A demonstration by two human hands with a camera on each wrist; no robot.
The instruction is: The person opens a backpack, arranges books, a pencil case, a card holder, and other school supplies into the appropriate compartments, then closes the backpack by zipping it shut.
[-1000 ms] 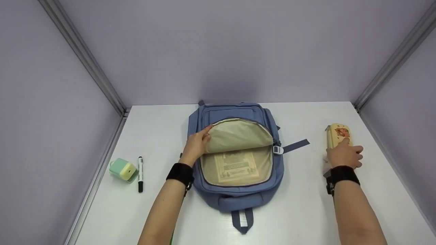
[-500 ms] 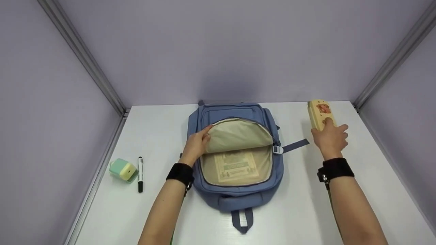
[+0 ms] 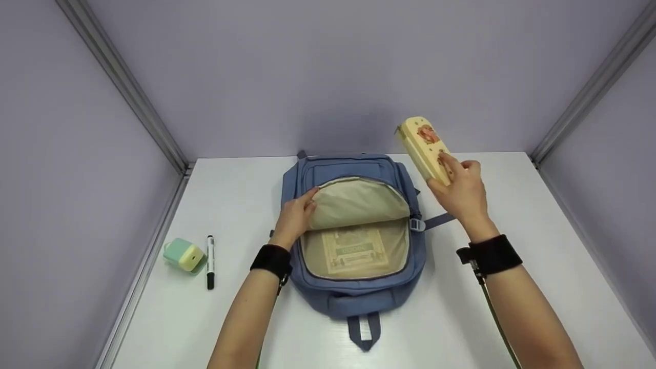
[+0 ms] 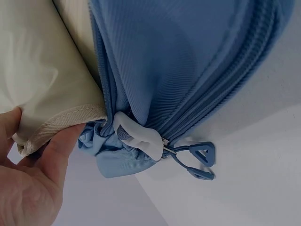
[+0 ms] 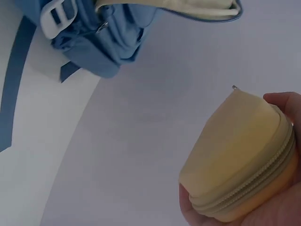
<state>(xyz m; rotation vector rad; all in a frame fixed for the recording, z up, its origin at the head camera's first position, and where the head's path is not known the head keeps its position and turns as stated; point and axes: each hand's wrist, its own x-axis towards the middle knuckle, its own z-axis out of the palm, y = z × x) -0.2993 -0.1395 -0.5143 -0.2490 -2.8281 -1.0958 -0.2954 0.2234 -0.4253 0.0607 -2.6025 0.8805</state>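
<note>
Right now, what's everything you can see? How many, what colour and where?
bag: 1, blue, middle of the view
booklet or card: 1, cream and green, in the bag
case: 1, yellow, held up near the bag's far right corner
table: 1, white, under the bag
pen: 1, white and black, table's left
cube: 1, green and yellow, left of the pen
walls: 3, greyish purple, back, left and right
rails: at least 2, grey, wall corners
cable: at least 1, green, lower right
bands: 2, black, one around each arm
arms: 2, bare, from the bottom
left hand: 1, bare, pinching the bag's flap
right hand: 1, bare, holding the case
</note>
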